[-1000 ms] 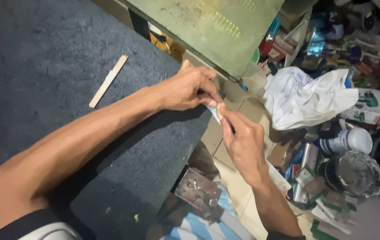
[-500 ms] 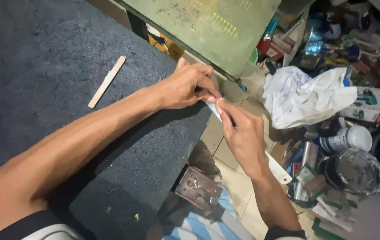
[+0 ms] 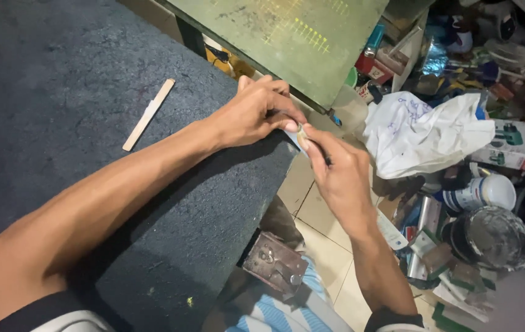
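The dark grey worktop [image 3: 59, 74] fills the left part of my view, and its right edge runs down toward my knees; beyond its far edge stands a green board [image 3: 287, 37] with yellow marks; on the tiled floor [image 3: 311, 215] at the right lies a crumpled white plastic bag [image 3: 422, 132] among many tins and boxes, with a round grey lid [image 3: 496, 237] near the lower right; below the worktop's right edge I see a rusty metal lock [image 3: 275, 263] beside my striped cloth; on the worktop, toward its far left part, a flat wooden stick [image 3: 149, 114] lies alone, well apart from my hands; my left hand [image 3: 253, 110] rests at the right edge of the worktop, fingers closed narrow on a small pale piece [image 3: 301, 132]; my right hand [image 3: 336, 175] is just past that edge, over the floor, also pinching this piece with thumb and fingers; what the piece is, I cannot tell.
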